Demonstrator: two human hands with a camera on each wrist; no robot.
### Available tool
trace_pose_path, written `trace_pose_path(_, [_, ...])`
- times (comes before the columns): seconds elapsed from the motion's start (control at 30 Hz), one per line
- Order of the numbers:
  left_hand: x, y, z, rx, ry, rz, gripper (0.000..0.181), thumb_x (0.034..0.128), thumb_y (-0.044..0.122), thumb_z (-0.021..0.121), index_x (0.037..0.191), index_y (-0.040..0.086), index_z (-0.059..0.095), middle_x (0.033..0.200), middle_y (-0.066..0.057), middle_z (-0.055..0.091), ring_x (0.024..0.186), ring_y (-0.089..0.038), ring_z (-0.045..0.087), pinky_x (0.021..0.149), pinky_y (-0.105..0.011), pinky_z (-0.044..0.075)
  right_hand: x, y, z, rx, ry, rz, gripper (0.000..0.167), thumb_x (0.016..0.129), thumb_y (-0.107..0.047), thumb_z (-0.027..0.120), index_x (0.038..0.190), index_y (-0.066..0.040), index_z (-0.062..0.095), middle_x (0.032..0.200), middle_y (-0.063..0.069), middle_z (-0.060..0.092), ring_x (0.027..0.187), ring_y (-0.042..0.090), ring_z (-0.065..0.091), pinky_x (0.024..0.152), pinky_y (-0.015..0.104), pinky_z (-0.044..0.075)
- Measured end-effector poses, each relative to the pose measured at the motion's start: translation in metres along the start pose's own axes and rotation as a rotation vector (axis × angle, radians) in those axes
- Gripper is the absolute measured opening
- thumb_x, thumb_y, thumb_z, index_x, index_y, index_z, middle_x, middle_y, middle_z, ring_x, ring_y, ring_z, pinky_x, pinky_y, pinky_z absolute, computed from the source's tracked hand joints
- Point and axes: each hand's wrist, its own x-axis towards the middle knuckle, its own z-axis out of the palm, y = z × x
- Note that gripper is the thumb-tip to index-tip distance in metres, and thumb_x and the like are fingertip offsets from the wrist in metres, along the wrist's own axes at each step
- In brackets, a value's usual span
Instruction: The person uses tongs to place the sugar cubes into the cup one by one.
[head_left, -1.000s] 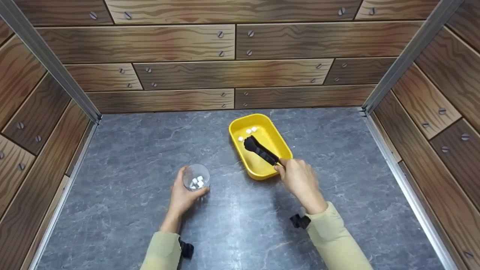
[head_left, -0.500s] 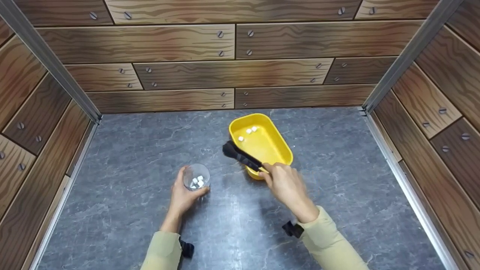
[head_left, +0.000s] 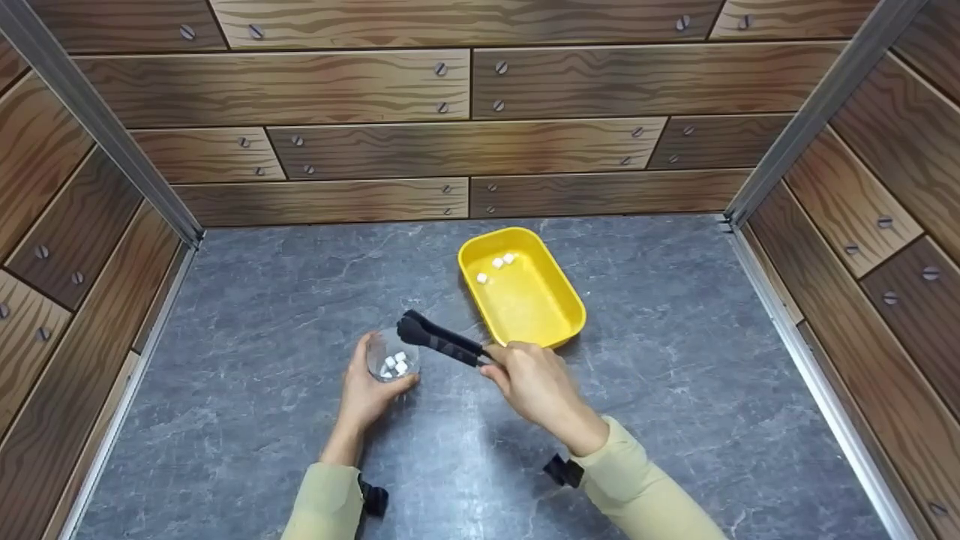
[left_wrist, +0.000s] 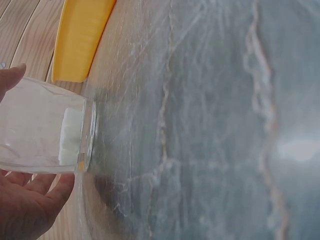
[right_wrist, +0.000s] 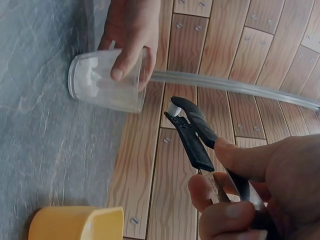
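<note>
From here I see a grey table with thin, pale lines all over it, like stone. A yellow box sits flat on it. To the left of the box and in front, a clear glass stands upright, apart from the box. Light makes a shiny patch in front of the box.

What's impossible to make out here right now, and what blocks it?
Head: the small white cube in the black-tipped metal tongs, hidden by their tips.
Left wrist: how many white cubes the clear round cup holds, since they blur together.
Right wrist: part of the yellow rectangular tray, cut off by the bottom edge.
</note>
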Motion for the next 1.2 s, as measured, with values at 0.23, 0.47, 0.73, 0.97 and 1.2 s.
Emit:
trace_pose_path(0.23, [0.000,-0.001,0.000,-0.010,0.017,0.026,0.101,0.0629,0.025,0.093,0.145,0.003,0.038,0.141,-0.027,0.046,0.128,-0.042,0.045,0.106,-0.053,0.037,0.000,-0.002,0.004,-0.022,-0.012,-0.030,0.029,0.090,-0.031,0.073,0.107,-0.008,0.073,0.078,0.002,0.064,0.060,0.018,0.059,0.049,0.031,0.048])
trace_pose_path(0.47, [0.000,0.000,-0.001,-0.031,0.013,0.032,0.098,0.0640,0.023,0.093,0.144,0.004,0.039,0.140,-0.023,0.049,0.128,-0.039,0.046,0.106,-0.051,0.037,0.002,0.009,0.004,-0.012,0.028,0.028,0.027,0.089,-0.029,0.074,0.105,-0.008,0.071,0.073,-0.003,0.056,0.057,0.013,0.051,0.048,0.028,0.042])
trace_pose_path(0.73, [-0.001,0.000,-0.001,-0.004,0.012,0.003,0.100,0.0639,0.024,0.093,0.145,0.004,0.038,0.142,-0.025,0.046,0.129,-0.042,0.044,0.106,-0.054,0.037,0.007,0.030,0.001,0.026,0.042,0.163,0.028,0.088,-0.027,0.075,0.106,-0.006,0.070,0.074,-0.001,0.058,0.058,0.013,0.053,0.048,0.028,0.045])
trace_pose_path(0.97, [-0.002,0.001,0.000,0.014,0.002,-0.019,0.103,0.0650,0.026,0.092,0.148,0.004,0.035,0.145,-0.025,0.042,0.132,-0.042,0.041,0.107,-0.055,0.035,0.013,0.054,0.001,0.041,0.024,0.309,0.038,0.091,-0.024,0.071,0.120,0.001,0.066,0.090,0.012,0.066,0.072,0.022,0.062,0.059,0.037,0.053])
trace_pose_path(1.2, [-0.002,0.003,-0.001,0.021,-0.008,-0.035,0.104,0.0655,0.027,0.092,0.148,0.004,0.034,0.147,-0.024,0.041,0.134,-0.042,0.039,0.108,-0.055,0.034,0.021,0.074,0.004,0.010,0.005,0.397,0.042,0.093,-0.027,0.069,0.122,0.003,0.064,0.102,0.018,0.067,0.076,0.026,0.064,0.062,0.040,0.055])
